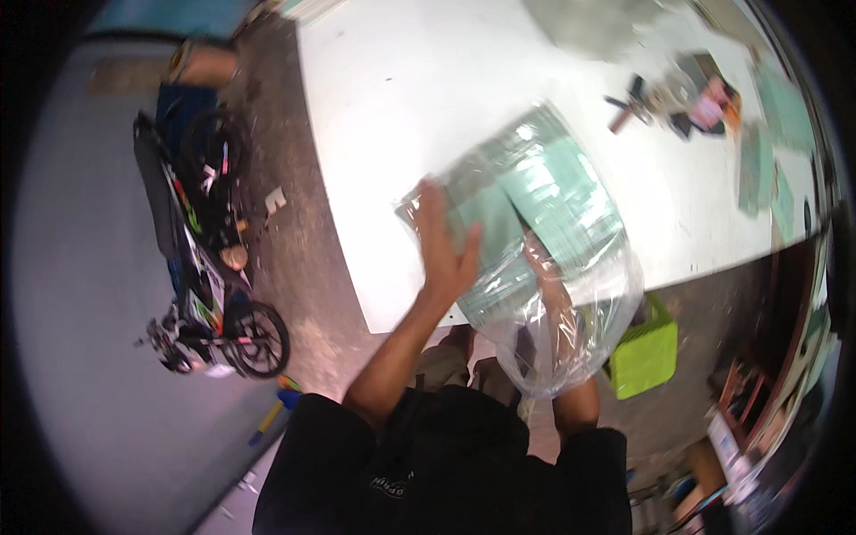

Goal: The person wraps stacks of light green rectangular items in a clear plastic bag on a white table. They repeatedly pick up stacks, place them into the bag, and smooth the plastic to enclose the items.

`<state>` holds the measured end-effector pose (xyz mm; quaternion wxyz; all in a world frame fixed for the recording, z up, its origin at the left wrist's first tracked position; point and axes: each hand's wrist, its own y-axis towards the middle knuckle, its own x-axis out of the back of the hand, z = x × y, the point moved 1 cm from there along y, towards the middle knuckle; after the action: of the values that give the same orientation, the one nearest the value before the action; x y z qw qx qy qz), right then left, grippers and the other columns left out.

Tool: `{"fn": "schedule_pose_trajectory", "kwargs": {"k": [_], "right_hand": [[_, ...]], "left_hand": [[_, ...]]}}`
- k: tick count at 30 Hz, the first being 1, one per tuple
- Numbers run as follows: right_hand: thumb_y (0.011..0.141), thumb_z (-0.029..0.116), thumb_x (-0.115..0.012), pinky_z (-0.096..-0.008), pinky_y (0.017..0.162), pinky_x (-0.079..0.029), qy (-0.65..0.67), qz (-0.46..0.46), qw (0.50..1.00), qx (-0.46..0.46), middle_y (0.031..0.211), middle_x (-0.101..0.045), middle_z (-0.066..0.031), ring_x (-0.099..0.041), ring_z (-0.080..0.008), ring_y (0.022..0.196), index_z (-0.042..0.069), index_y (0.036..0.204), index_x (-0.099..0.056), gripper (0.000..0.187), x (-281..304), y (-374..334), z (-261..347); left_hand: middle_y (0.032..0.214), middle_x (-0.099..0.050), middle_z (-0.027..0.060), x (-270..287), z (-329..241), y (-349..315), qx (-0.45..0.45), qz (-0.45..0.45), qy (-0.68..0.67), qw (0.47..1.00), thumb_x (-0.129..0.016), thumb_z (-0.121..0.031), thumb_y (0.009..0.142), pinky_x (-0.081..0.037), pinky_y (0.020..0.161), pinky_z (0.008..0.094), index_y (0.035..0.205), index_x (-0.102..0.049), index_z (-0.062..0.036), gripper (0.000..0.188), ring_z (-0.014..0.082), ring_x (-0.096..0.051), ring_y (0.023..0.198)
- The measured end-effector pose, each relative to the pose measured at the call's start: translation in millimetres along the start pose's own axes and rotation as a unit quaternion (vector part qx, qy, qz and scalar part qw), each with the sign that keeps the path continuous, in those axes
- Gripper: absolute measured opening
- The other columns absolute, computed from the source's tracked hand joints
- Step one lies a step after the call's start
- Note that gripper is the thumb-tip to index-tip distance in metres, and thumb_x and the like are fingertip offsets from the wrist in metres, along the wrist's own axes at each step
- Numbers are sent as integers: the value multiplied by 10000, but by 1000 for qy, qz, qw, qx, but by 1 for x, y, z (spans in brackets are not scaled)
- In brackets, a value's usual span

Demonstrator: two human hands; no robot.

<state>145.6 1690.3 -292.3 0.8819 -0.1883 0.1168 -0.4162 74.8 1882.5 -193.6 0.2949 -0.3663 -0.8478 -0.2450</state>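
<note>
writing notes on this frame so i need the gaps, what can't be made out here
Head view: right hand, fingertips lost among green sheets and glare on the clear bag.
Head view: small items on the white table, too blurred to name.
Head view: pale object, cut off by the upper edge.

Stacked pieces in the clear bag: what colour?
The stacked pieces are pale mint green; best seen in the head view.

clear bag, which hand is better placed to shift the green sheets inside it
Probably the right hand: it reaches inside the bag, beside the green sheets. The left hand is outside, spread over the bag's left part.
</note>
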Motion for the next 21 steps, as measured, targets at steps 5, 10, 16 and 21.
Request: {"fn": "schedule_pose_trajectory", "kwargs": {"k": [5, 10, 16, 21], "right_hand": [[1051, 339, -605, -418, 985, -505, -46, 24, 999, -13, 1226, -706, -178, -657, -279, 1098, 39, 1401, -625, 461, 2, 5, 4], [1052, 339, -600, -423, 992, -501, -83, 19, 996, -20, 1236, -700, -179, -652, -284, 1110, 40, 1402, -623, 460, 7, -8, 12], [1054, 339, -595, -429, 1001, -497, -125, 36, 991, -20, 1249, -693, -180, -646, -290, 1125, 41, 1404, -620, 460, 5, -11, 16], [1056, 339, -591, -433, 1008, -493, -140, 48, 989, -4, 1260, -686, -181, -640, -295, 1137, 42, 1405, -618, 459, -3, 5, 22]], "left_hand": [[1400, -585, 140, -9, 107, -106, 440, -124, -311, 833, -512, -300, 1110, -422, 1080, 315, 1539, -385, 91, 594, 185, -541, 1256], [1313, -669, 119, -22, 126, -107, 439, -107, -384, 805, -568, -254, 1090, -479, 986, 306, 1354, -644, 36, 399, 155, -602, 1136], [1231, -672, 125, -36, 120, -102, 416, -217, -412, 781, -600, -247, 1072, -489, 979, 329, 1356, -666, -18, 370, 165, -618, 1100], [1253, -655, 132, -37, 125, -97, 426, -206, -409, 780, -582, -272, 1078, -466, 1002, 319, 1369, -650, -3, 402, 171, -617, 1116]]}}
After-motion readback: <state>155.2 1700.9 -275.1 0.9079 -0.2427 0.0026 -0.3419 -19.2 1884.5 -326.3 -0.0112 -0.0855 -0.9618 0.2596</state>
